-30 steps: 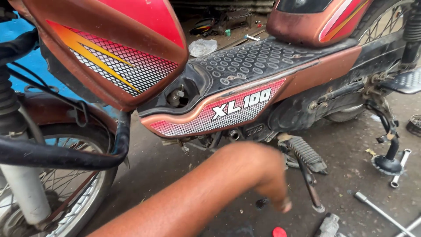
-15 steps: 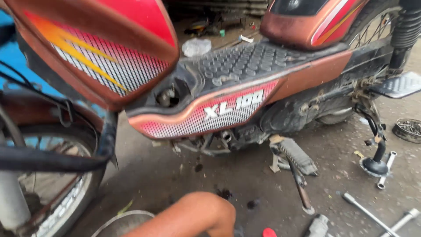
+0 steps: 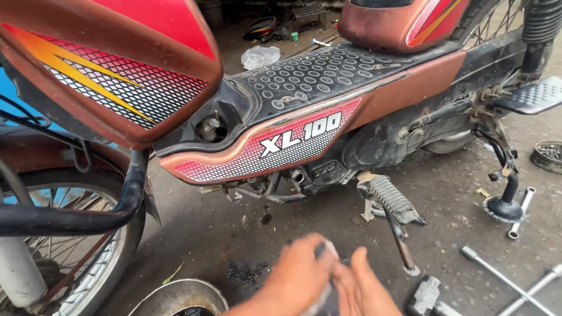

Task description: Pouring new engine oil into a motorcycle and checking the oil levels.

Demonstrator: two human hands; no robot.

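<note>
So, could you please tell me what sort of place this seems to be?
Probably a small motorcycle repair shop or roadside garage: a moped stands on oil-stained concrete floor, socket wrenches lie loose beside it, and a metal pan sits below.

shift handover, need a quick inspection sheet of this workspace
surface: concrete floor, dirty, dark oily patch
job's things: small blurred object between both hands, kind unclear; moped above
clutter: metal bowl, wrenches, plastic bag
grippers: left hand and right hand together at the object, grip blurred
cables: black cables by front wheel
surroundings: second moped behind
</note>
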